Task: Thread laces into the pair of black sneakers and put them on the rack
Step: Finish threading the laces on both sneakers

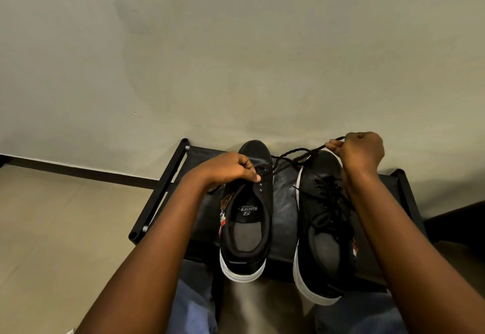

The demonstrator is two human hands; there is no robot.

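Two black sneakers with white soles sit toe-away on the black rack (284, 202). My left hand (231, 168) grips the eyelet edge of the left sneaker (248, 218), whose eyelets are mostly bare. A black lace (296, 154) runs taut from its front eyelets up to the right. My right hand (360, 150) pinches the far end of that lace above the toe of the right sneaker (322, 218). The right sneaker is laced, with loose loops over its tongue.
The rack stands against a plain wall (236, 58), its black frame bar (162, 189) on the left. Pale floor tiles (65, 228) lie to the left. My knees in blue jeans (191, 304) are below the rack's front edge.
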